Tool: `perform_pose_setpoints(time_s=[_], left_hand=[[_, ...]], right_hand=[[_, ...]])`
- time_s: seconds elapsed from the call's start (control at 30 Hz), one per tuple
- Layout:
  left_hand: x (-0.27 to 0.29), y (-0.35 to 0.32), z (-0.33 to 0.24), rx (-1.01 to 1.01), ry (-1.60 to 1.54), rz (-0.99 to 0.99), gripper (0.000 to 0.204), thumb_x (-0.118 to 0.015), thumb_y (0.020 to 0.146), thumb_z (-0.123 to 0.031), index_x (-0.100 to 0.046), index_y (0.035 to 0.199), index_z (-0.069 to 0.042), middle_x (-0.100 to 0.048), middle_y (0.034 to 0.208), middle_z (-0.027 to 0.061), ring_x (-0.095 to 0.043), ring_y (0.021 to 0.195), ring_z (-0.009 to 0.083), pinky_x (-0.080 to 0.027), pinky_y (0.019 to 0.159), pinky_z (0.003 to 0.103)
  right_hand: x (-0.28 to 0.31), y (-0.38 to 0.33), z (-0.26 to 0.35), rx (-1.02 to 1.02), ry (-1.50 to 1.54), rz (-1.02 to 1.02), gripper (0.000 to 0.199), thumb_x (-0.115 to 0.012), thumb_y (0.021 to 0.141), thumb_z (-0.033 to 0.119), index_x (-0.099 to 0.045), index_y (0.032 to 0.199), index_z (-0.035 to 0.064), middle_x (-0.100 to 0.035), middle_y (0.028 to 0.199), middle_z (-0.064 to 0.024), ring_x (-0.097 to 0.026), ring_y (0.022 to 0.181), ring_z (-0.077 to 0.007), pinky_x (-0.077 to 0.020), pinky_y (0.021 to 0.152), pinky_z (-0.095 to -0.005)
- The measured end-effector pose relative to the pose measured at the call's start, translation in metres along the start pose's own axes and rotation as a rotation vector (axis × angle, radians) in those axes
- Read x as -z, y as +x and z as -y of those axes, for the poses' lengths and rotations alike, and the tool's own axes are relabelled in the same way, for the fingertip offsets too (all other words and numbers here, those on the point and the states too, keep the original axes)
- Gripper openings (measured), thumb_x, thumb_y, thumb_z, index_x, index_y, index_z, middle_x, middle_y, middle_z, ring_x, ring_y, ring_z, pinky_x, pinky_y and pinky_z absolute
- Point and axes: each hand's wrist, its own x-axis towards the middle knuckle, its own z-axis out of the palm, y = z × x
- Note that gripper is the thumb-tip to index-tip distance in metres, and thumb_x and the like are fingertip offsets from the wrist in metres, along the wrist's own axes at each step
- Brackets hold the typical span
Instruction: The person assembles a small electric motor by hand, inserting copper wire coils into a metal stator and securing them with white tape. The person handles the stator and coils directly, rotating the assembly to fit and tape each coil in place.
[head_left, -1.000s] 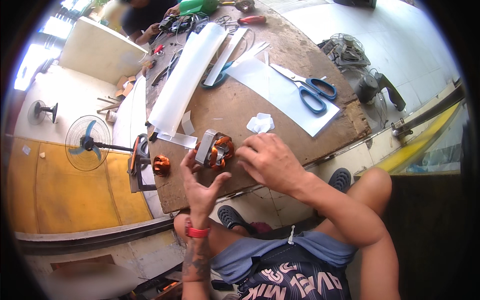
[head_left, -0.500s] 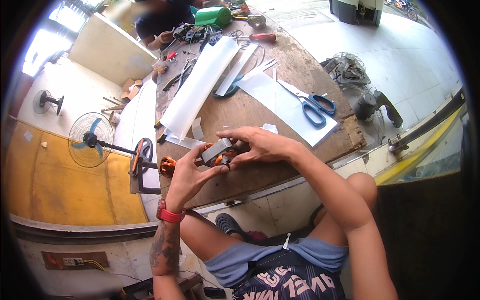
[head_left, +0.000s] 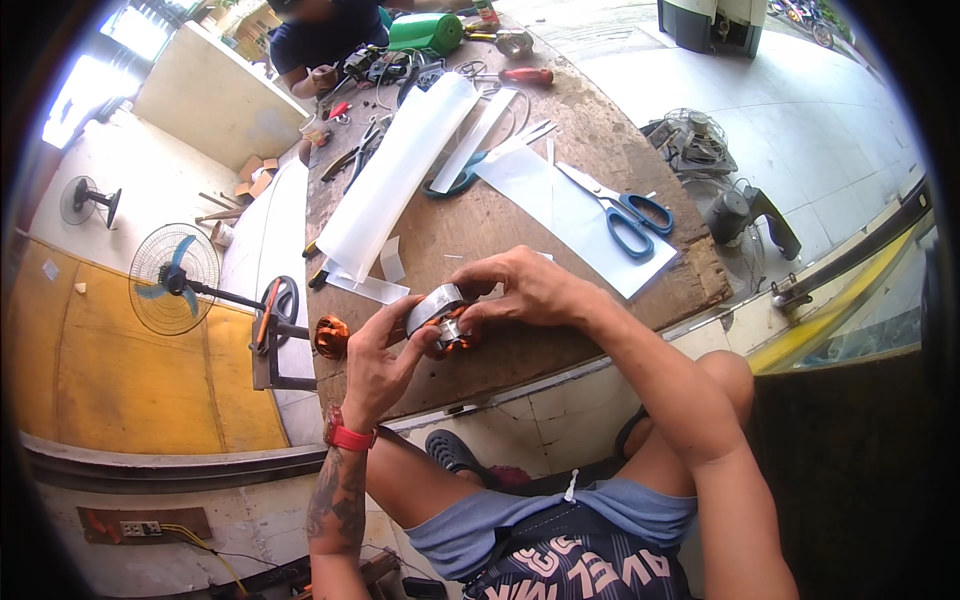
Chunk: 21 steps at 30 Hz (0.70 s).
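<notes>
Just above the near edge of the wooden table, a grey metal motor stator (head_left: 434,308) with orange copper windings is held between both hands. My left hand (head_left: 378,352) grips it from the left, thumb at the near side and fingers round the back. My right hand (head_left: 525,292) pinches its right side between thumb and fingers. The stator is tilted, so its slotted inner opening and some of the copper face me. Fingers hide part of the windings. A separate bundle of copper wire (head_left: 331,337) sits at the table's left edge, beside my left hand.
A white sheet roll (head_left: 398,180) lies across the table, with paper strips (head_left: 380,288) near it. Blue-handled scissors (head_left: 632,222) rest on a white sheet (head_left: 590,235). Farther off are a red screwdriver (head_left: 525,76), a green roll (head_left: 426,34) and a person (head_left: 325,50). Fans stand left.
The stator has been turned in my hands, so its inner opening now shows more. My left hand has shifted slightly right, and the far person's hand has moved.
</notes>
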Motion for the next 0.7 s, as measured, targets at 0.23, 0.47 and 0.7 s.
perform_pose_setpoints(time_s=[0.23, 0.47, 0.7], left_hand=[[-0.034, -0.006, 0.003, 0.113, -0.755, -0.275, 0.051, -0.066, 0.106, -0.033, -0.056, 0.140, 0.004, -0.071, 0.122, 0.0118, -0.072, 0.110, 0.0200, -0.061, 0.095, 0.035], [-0.051, -0.006, 0.004, 0.091, -0.990, -0.240, 0.047, -0.058, 0.110, -0.035, -0.053, 0.141, 0.000, -0.066, 0.130, 0.0105, -0.067, 0.120, 0.0204, -0.059, 0.100, 0.037], [-0.041, 0.009, 0.006, 0.247, -0.875, -0.008, 0.056, -0.061, 0.108, -0.042, -0.053, 0.145, 0.000, -0.068, 0.125, 0.0081, -0.069, 0.110, 0.0168, -0.058, 0.091, 0.033]], right_hand=[[-0.011, -0.010, 0.022, -0.128, 0.174, -0.255, 0.111, -0.084, 0.082, 0.061, -0.038, 0.157, -0.0072, -0.056, 0.150, -0.0276, -0.060, 0.134, -0.0365, -0.0489, 0.113, -0.0423], [-0.025, -0.019, 0.031, -0.238, 0.714, -0.211, 0.066, -0.081, 0.096, 0.032, -0.053, 0.145, -0.0028, -0.067, 0.131, -0.0108, -0.063, 0.124, -0.0193, -0.0494, 0.108, -0.0355], [-0.023, -0.018, 0.020, -0.298, 0.668, -0.202, 0.063, -0.079, 0.097, 0.033, -0.056, 0.143, -0.0030, -0.069, 0.127, -0.0092, -0.065, 0.117, -0.0161, -0.0506, 0.105, -0.0316]])
